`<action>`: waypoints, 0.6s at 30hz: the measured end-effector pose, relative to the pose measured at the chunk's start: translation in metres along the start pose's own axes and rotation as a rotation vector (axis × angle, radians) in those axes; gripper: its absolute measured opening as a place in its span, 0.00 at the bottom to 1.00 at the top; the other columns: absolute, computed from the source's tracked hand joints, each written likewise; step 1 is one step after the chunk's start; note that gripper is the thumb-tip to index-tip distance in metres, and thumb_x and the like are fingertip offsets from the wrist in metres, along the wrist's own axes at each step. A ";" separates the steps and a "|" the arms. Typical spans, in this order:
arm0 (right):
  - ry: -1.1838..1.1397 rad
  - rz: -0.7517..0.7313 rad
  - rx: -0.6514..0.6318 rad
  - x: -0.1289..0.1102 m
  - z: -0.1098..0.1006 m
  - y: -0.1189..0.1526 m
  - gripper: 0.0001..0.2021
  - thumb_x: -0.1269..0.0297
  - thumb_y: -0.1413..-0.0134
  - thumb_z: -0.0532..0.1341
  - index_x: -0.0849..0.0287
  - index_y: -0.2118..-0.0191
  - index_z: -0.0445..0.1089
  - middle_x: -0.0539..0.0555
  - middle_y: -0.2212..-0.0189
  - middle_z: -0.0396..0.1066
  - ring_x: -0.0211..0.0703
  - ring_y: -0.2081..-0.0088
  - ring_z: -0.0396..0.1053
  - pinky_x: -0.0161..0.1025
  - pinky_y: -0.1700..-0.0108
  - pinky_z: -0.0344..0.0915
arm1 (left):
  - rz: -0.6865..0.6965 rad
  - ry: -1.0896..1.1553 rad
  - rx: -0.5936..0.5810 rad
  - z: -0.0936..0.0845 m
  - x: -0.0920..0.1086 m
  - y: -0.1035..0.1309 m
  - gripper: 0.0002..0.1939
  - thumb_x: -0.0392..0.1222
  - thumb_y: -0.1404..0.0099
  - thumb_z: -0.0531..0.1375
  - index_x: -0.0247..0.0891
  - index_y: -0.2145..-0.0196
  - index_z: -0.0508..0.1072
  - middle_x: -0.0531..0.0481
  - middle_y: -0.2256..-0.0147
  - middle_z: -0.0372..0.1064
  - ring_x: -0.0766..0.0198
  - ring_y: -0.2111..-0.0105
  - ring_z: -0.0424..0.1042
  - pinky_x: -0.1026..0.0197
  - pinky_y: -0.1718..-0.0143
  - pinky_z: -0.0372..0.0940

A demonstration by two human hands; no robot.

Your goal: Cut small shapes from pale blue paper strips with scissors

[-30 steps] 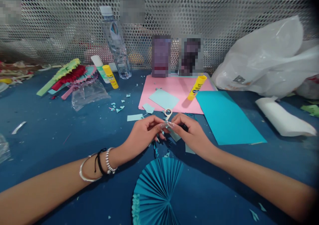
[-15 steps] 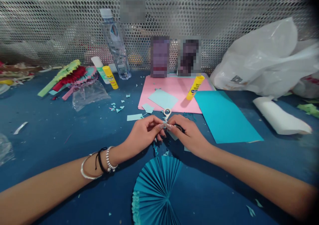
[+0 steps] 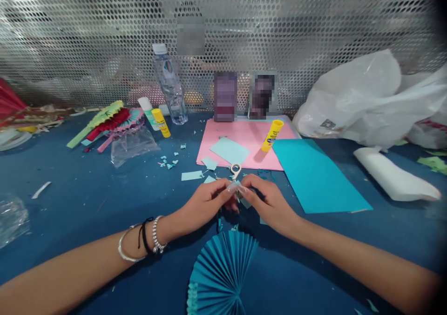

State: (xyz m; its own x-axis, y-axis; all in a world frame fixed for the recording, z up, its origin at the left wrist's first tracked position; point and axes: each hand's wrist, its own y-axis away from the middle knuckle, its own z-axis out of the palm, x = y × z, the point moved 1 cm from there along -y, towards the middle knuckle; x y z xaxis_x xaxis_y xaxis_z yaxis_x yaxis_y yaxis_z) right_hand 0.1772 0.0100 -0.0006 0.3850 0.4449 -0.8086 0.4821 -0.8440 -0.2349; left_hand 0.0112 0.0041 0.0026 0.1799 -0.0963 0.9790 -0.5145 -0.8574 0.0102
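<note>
Fingertips of my left hand (image 3: 204, 204) and my right hand (image 3: 270, 204) meet above the table, both closed in a pinch. Between them is a small scrap of light blue paper (image 3: 234, 184), mostly covered by the thumbs. Just behind the fingers, a pair of scissors (image 3: 240, 170) shows one pale handle loop; the rest is hidden. Nearer to me lies a pleated teal paper fan (image 3: 223, 268), its left edge trimmed with light blue paper ruffles. Cut pieces of light blue paper (image 3: 192, 176) lie around the hands.
Pink sheets (image 3: 206, 140) carry a pale blue sheet (image 3: 230, 150) and a yellow glue stick (image 3: 272, 136). Right of them are a turquoise sheet (image 3: 321, 177) and white plastic bags (image 3: 349, 101). A water bottle (image 3: 171, 89), more glue sticks (image 3: 161, 123) and folded fans (image 3: 104, 124) stand or lie back left.
The whole scene sits lower in view, as the camera has tilted up. The hands stay together in their pinch, and more of the paper scrap shows between the thumbs.
</note>
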 end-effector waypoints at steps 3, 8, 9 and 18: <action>0.042 -0.042 -0.053 -0.003 0.000 0.000 0.12 0.64 0.41 0.48 0.59 0.75 0.58 0.49 0.77 0.60 0.35 0.73 0.57 0.35 0.69 0.53 | -0.012 0.023 0.008 -0.001 0.000 0.000 0.15 0.45 0.34 0.46 0.35 0.71 0.64 0.51 0.76 0.65 0.70 0.75 0.64 0.66 0.71 0.59; 0.111 -0.106 -0.178 -0.007 0.000 0.000 0.12 0.64 0.41 0.48 0.59 0.71 0.64 0.50 0.75 0.63 0.37 0.70 0.59 0.38 0.65 0.53 | -0.048 0.090 -0.039 -0.002 -0.001 0.000 0.14 0.46 0.35 0.47 0.35 0.72 0.63 0.54 0.78 0.62 0.70 0.77 0.63 0.66 0.72 0.60; 0.111 -0.119 -0.194 -0.007 0.000 0.000 0.12 0.64 0.41 0.48 0.58 0.70 0.64 0.50 0.74 0.64 0.37 0.70 0.59 0.38 0.65 0.53 | -0.059 0.100 -0.052 -0.002 -0.001 0.001 0.14 0.46 0.35 0.47 0.35 0.72 0.63 0.54 0.77 0.62 0.70 0.77 0.63 0.66 0.72 0.60; 0.057 -0.175 -0.253 -0.010 -0.002 0.000 0.07 0.63 0.44 0.52 0.58 0.69 0.63 0.51 0.71 0.65 0.39 0.65 0.61 0.40 0.60 0.56 | -0.059 0.100 -0.094 -0.006 0.001 0.002 0.14 0.45 0.36 0.48 0.35 0.74 0.63 0.56 0.79 0.58 0.72 0.79 0.58 0.68 0.76 0.55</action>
State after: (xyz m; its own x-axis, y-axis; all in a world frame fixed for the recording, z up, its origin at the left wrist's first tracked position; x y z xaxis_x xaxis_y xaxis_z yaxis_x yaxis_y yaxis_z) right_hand 0.1752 0.0061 0.0083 0.3189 0.5989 -0.7345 0.7228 -0.6550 -0.2203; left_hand 0.0055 0.0053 0.0050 0.1302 0.0076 0.9915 -0.5824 -0.8087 0.0827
